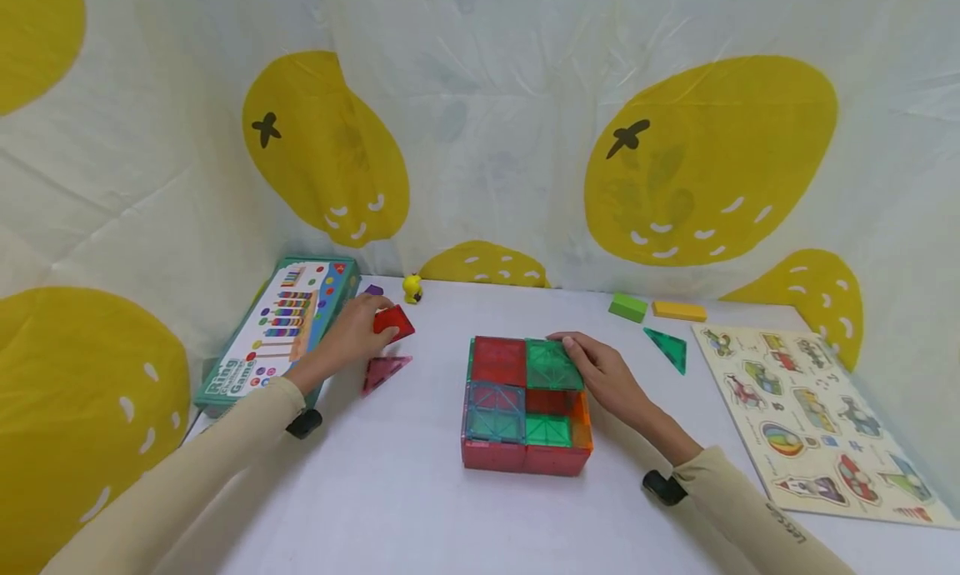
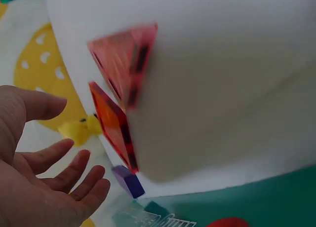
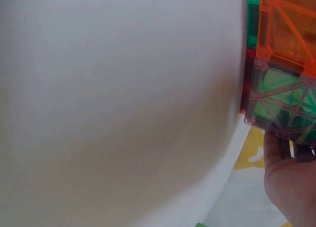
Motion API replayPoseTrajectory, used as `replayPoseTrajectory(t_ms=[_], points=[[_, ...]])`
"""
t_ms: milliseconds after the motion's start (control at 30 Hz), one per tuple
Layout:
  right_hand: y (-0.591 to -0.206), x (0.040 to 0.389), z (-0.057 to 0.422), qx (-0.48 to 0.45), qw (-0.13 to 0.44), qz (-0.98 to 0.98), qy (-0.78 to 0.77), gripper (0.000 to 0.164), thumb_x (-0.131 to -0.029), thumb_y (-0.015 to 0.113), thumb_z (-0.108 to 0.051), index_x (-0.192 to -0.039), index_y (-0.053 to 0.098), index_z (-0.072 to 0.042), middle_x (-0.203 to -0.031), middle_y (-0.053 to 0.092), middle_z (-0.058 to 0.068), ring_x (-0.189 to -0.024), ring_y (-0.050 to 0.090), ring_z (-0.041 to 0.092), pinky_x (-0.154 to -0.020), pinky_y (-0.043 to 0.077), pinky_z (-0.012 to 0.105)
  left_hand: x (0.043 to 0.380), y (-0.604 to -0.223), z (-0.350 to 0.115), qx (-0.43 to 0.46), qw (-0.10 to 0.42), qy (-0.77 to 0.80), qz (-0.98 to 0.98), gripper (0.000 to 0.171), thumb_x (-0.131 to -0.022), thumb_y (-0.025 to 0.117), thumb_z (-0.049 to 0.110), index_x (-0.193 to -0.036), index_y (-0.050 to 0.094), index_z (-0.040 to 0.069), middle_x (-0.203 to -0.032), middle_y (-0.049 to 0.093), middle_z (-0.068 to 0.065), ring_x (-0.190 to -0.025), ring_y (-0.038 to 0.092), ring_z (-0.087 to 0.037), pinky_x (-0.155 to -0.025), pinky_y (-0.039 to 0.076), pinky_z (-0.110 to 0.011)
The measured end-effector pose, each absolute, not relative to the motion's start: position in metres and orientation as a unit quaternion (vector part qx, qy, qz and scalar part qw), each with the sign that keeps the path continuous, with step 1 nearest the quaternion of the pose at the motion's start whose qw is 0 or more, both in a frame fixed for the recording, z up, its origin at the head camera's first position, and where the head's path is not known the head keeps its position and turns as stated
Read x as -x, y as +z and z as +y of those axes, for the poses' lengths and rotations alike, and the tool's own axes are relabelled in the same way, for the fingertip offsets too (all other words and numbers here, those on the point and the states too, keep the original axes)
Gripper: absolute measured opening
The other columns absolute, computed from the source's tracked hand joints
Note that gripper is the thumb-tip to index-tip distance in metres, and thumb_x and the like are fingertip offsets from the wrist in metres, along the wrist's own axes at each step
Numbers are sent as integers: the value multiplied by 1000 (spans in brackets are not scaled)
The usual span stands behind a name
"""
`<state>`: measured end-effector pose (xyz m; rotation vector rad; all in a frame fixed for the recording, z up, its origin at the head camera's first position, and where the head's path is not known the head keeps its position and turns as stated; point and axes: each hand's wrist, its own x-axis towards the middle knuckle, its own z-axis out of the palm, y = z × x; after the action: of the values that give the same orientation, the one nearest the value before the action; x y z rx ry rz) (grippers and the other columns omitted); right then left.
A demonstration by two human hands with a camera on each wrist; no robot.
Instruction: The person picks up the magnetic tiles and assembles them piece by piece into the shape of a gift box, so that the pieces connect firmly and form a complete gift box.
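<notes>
My left hand [image 1: 356, 332] is over a red square magnetic tile [image 1: 394, 322] at the left. In the left wrist view, its thumb and fingers are spread beside the tile [image 2: 112, 126], not gripping it. A pink triangular tile [image 1: 386, 372] lies just nearer. At the centre stands a low box of translucent magnetic tiles [image 1: 495, 456]. Red, green and blue squares cover part of its top, and the front right quarter is uncovered. My right hand [image 1: 611, 379] touches the box's back right corner by the green top tile [image 1: 553, 364]. Some right fingertips are hidden.
A ring game box [image 1: 281, 321] lies left, with a purple block [image 1: 374, 290] and yellow figurine [image 1: 412, 288] behind. Right are a green block [image 1: 627, 307], yellow block [image 1: 678, 311], green triangular tile [image 1: 667, 350] and wooden puzzle board [image 1: 780, 375]. A patterned curtain [image 1: 495, 142] closes the back.
</notes>
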<state>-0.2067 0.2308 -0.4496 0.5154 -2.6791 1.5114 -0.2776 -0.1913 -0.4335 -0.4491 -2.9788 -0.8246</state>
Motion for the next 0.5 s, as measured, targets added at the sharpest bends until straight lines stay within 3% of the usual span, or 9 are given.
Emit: replayPoseTrajectory(t_ms=[133, 267, 500], points=[[-450, 206, 230, -167, 13, -855, 491, 38, -116, 45, -30, -140, 66, -10, -138, 66, 9, -125, 58, 30, -107, 49, 57, 291, -439, -193, 128, -26, -222, -966, 65, -99, 75, 25, -151, 49, -3, -149, 47, -27, -134, 44, -43, -106, 48, -60], [-449, 205, 229, -169, 17, -852, 496, 37, -116, 45, -27, -140, 66, -9, -138, 66, 10, -126, 58, 31, -107, 49, 57, 298, -445, -192, 132, -44, -178, -974, 77, -94, 80, 33, -152, 47, -6, -144, 47, -29, -129, 45, -44, -100, 53, -59], [-448, 204, 231, -174, 19, -851, 495, 36, -116, 44, -22, -142, 65, -6, -140, 65, 13, -128, 58, 33, -107, 48, 58, 302, -448, -191, 141, -54, -156, -976, 70, -94, 79, 38, -140, 53, -9, -128, 51, -25, -120, 47, -39, -89, 58, -53]])
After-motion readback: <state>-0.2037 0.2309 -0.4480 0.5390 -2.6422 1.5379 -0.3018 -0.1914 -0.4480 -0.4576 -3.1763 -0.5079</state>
